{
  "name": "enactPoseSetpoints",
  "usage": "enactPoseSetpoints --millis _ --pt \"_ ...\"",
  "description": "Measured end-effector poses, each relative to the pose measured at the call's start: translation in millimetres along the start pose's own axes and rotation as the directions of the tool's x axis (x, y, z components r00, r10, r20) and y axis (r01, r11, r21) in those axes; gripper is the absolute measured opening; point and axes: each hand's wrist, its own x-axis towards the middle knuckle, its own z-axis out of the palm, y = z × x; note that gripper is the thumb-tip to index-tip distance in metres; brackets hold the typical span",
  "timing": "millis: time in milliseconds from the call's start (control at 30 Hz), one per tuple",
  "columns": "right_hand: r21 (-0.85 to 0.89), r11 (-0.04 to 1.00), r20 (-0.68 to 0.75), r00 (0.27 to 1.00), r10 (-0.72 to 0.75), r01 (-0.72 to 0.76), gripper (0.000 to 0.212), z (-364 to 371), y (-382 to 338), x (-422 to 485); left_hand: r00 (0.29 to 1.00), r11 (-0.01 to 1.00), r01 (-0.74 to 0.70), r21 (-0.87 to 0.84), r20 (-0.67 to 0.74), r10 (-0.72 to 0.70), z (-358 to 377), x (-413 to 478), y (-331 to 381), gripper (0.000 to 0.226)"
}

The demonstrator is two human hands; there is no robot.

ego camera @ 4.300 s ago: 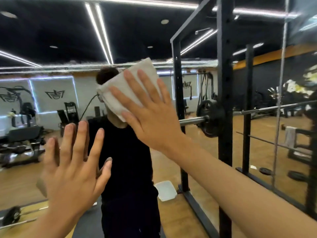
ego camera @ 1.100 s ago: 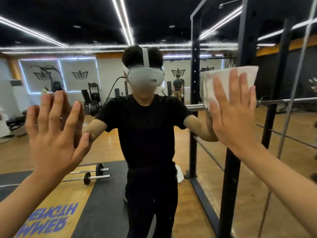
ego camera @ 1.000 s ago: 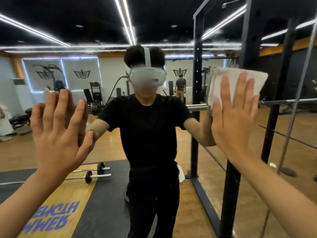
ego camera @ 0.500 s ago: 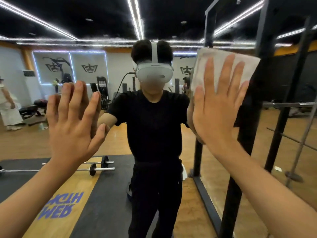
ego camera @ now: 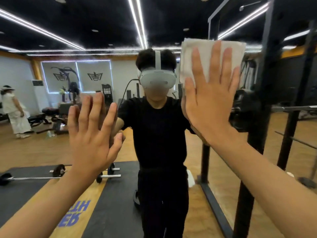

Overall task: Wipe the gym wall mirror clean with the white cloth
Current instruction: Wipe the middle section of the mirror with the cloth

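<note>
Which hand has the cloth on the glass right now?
The right hand, spread flat over the white cloth, high on the mirror beside the reflected headset. The left hand is lower, bare against the mirror, no cloth under it.

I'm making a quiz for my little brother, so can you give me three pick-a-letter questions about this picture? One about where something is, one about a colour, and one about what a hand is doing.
1. Where is the white cloth?
A) in a bucket
B) flat on the mirror under the right hand
C) on a chair

2. What colour is the shirt reflected in the mirror?
A) red
B) black
C) yellow

3. How is the left hand?
A) making a fist
B) gripping a bottle
C) open, fingers straight, holding nothing

Answers:
1 B, the right hand's straight fingers press the cloth on the glass.
2 B, the shirt is plainly black.
3 C, its fingers are spread and nothing is in it.
</note>
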Motion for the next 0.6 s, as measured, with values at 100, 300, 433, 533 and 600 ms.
enactPoseSetpoints --millis 100,300,433,533,600 --pt "0.022 0.998 0.038 0.998 -0.056 0.056 0.059 11 -75 0 1.0 1.0 -0.016 0.0 -0.008 0.016 -1 1 -1 0.068" --pt "0.02 0.89 0.168 0.876 -0.452 0.455 0.057 6 -68 -13 1.0 1.0 -0.025 -0.013 -0.007 0.025 -1 -2 -8 0.07" --pt "-0.11 0.98 0.142 0.978 -0.151 0.167 0.058 -21 58 -19 1.0 1.0 -0.005 -0.027 -0.031 0.004 1 -2 -3 0.068" --pt "-0.14 0.971 0.081 0.975 0.208 -0.196 0.059 -31 89 -26 1.0 1.0 0.005 -0.03 -0.021 -0.006 1 -2 0 0.068" --pt "-0.128 0.931 0.012 0.938 0.347 -0.343 0.06 -19 54 -18 1.0 1.0 0.003 -0.025 -0.015 -0.003 1 -2 -1 0.068"
